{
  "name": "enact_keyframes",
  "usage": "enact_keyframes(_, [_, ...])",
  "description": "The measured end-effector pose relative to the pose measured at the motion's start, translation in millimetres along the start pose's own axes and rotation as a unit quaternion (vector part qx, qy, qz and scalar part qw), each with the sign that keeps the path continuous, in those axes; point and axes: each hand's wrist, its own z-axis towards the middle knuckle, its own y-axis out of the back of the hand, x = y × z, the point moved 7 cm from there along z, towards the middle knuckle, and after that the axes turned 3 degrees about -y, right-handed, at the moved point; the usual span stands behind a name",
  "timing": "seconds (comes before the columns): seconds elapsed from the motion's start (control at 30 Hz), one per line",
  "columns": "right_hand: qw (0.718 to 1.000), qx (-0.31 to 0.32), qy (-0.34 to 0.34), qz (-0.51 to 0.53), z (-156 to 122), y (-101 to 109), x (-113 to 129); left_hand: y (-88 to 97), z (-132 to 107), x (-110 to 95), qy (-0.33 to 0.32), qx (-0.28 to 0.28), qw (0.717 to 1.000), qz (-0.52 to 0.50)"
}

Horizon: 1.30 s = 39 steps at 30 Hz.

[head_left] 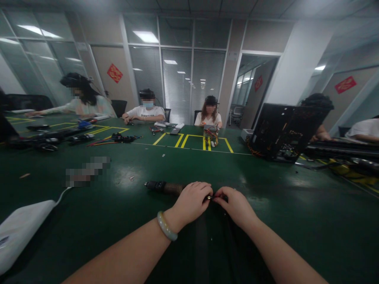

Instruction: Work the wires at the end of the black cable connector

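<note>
Toward the near edge of the tabletop (124, 232), at your left, lies a white power bank (28, 232) with its cable leading away from you. Farther in, midway between the left and right edges, your left hand (192, 201) pinches a small brass-coloured part (209, 197) at its fingertips. Your right hand (238, 207) is just beside it, thumb and fingertips drawn together; you cannot tell from this view what they grasp. Behind the left hand, an inline electric screwdriver (168, 187) lies with its tip toward the left edge; contact with the hand is unclear. The step in hand appears to be two-handed fingertip work on the part. The next move probably calls for a steady left pinch and fine right-hand alignment. Toward the far edge are wire harnesses (118, 138) at left and a black computer chassis (284, 132) at right.
</note>
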Motion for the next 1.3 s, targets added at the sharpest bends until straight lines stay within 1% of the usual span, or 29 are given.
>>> enact_keyframes(0.23, [1.000, -0.006, 0.007, -0.016, 0.2, -0.2, 2.0, 0.1, 2.2, -1.3, -0.002, 0.009, 1.000, -0.008])
enact_keyframes(0.43, [0.998, -0.019, 0.030, -0.052, 1.2, -1.5, 8.1, -3.5, 2.6, 0.9, 0.003, 0.014, 1.000, -0.010])
enact_keyframes(0.6, [0.995, -0.027, 0.039, -0.093, 1.3, -4.1, 11.2, -2.8, 2.5, 0.8, 0.013, 0.016, 1.000, 0.002])
enact_keyframes(0.8, [0.990, -0.041, 0.046, -0.126, -0.9, -1.8, 17.6, -4.0, 3.0, 0.5, 0.012, 0.028, 0.999, 0.015])
enact_keyframes(0.97, [0.984, -0.076, 0.065, -0.150, -2.1, 0.2, 20.9, -4.4, 2.4, 1.2, 0.014, 0.027, 0.999, 0.013])
enact_keyframes(1.07, [0.982, -0.094, 0.082, -0.141, -1.3, -1.3, 18.9, -5.5, 2.2, 2.0, 0.014, 0.027, 0.999, 0.016])
enact_keyframes(1.13, [0.984, -0.091, 0.095, -0.122, 0.1, -4.4, 17.3, -6.1, 2.0, 2.6, 0.013, 0.025, 0.999, 0.016])
enact_keyframes(1.2, [0.986, -0.074, 0.106, -0.103, 1.5, -8.5, 16.8, -5.9, 1.8, 2.9, 0.013, 0.023, 1.000, 0.017])
enact_keyframes(1.3, [0.989, -0.051, 0.106, -0.087, 3.0, -12.6, 17.7, -4.3, 1.3, 2.3, 0.014, 0.023, 0.999, 0.020])
